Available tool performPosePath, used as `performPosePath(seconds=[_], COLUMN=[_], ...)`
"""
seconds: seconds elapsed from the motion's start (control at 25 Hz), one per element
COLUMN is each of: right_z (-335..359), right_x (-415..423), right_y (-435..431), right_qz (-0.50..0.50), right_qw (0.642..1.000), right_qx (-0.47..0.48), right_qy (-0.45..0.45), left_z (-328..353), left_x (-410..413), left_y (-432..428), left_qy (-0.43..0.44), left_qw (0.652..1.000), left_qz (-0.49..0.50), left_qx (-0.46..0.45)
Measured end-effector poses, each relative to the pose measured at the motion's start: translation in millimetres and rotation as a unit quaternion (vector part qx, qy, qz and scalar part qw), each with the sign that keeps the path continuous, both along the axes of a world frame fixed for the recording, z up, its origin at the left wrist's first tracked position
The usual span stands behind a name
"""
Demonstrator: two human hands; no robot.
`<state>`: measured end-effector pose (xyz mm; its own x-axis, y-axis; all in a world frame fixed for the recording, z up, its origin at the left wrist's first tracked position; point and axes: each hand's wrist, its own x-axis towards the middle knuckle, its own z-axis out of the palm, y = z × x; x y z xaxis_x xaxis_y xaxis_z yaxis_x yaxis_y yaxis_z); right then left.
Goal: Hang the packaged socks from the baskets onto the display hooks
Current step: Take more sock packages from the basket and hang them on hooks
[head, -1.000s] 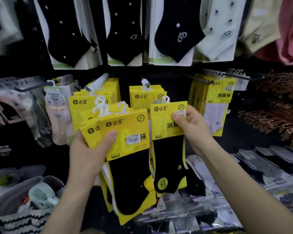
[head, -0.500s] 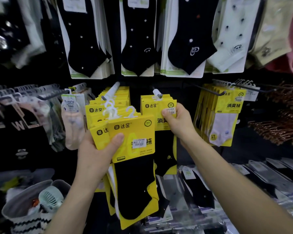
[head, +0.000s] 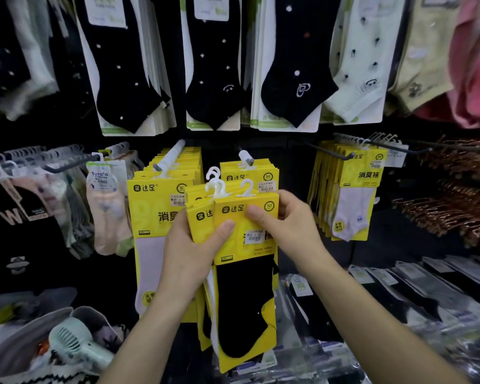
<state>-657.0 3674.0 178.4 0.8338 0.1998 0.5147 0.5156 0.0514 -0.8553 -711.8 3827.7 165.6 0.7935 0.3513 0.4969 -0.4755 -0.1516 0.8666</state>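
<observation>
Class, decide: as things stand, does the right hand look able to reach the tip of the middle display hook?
Probably yes. The right hand pinches the front pack of the stack held by the left hand, just below the hook tip, with nothing between.

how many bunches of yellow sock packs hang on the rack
3: left bunch, behind the left hand; middle bunch, behind the held packs; right bunch. Others may be hidden.

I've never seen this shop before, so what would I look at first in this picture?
Your eye goes first to the bright yellow sock packs in the middle, gripped by the left hand and pinched near the top by the right hand. Above them hangs a row of black dotted socks, and in the bottom left corner a pale green fan lies in a grey fabric basket.
</observation>
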Motion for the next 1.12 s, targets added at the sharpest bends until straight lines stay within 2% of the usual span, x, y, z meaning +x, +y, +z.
performPosePath(seconds=[0.2,0.36,0.52,0.76,1.0,1.12], right_z=[0,10,18,28,19,19], right_x=[11,32,42,49,54,58], right_y=[-16,-22,-11,9,15,15], right_qz=[-0.008,-0.062,-0.121,-0.16,-0.169,-0.186], right_qw=[0.997,0.991,0.991,0.986,0.983,0.977], right_qx=[0.052,0.075,-0.017,-0.029,-0.077,-0.105], right_qy=[0.054,0.087,0.052,0.033,0.004,0.017], left_z=[-3,-1,4,5,5,5], left_x=[5,-1,-7,-9,-11,-9], left_y=[0,10,19,33,42,37], left_qy=[0.008,-0.005,-0.015,-0.025,-0.022,-0.021], left_qw=[1.0,0.999,0.998,0.996,0.996,0.996], left_qz=[0.015,0.042,0.063,0.078,0.077,0.069], left_qx=[0.001,-0.008,-0.002,0.025,0.035,0.049])
